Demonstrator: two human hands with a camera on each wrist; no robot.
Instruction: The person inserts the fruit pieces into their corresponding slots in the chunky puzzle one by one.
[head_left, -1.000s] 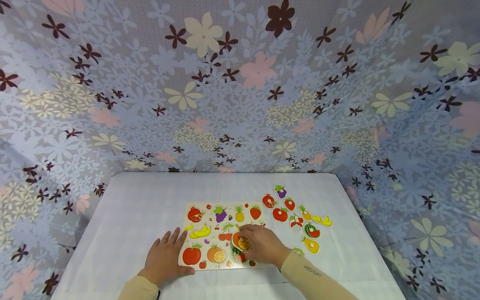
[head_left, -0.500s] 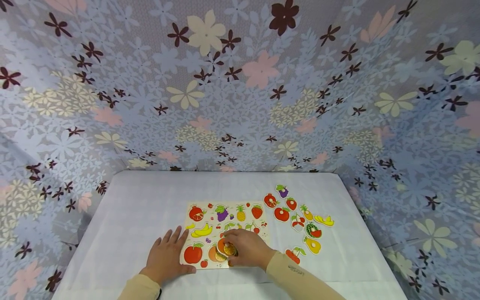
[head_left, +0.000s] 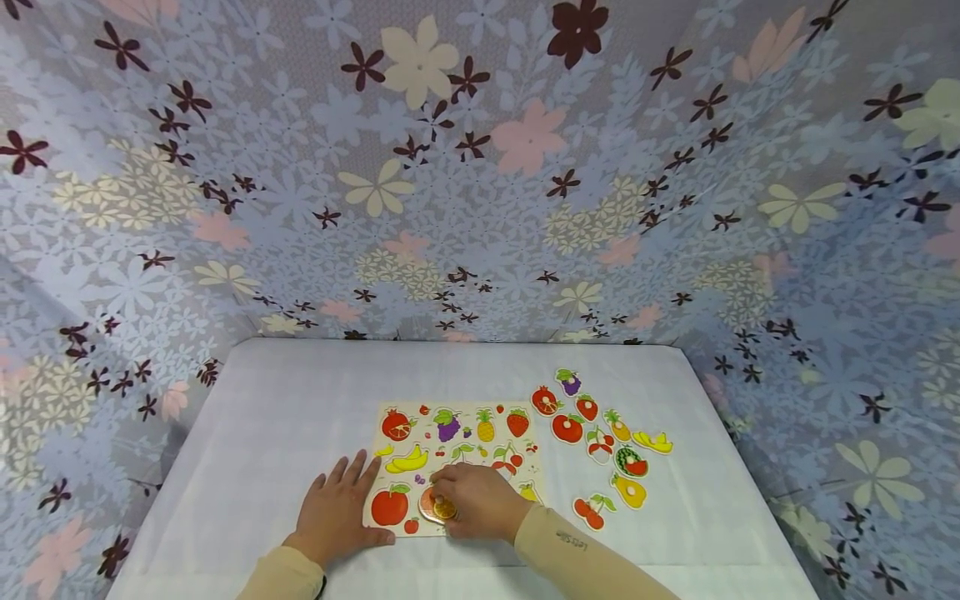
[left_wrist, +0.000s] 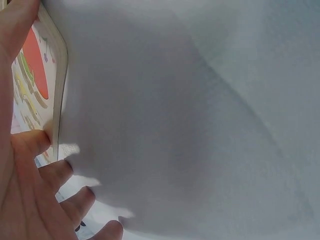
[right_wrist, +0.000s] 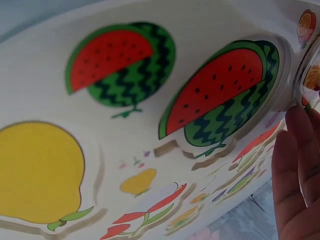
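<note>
A flat, round orange-fruit piece [head_left: 427, 506] sits pinched at the right hand [head_left: 483, 502]'s fingertips, over a cream fruit-printed board [head_left: 537, 471] — the left hand [head_left: 335, 511], fingers spread, touches the board's edge.

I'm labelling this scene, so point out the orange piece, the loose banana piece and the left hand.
Orange piece [head_left: 433, 511]: head view, on its printed face.
Loose banana piece [head_left: 652, 442]: head view, on the yellow fruit.
Left hand [head_left: 334, 513]: head view, on its back.
</note>
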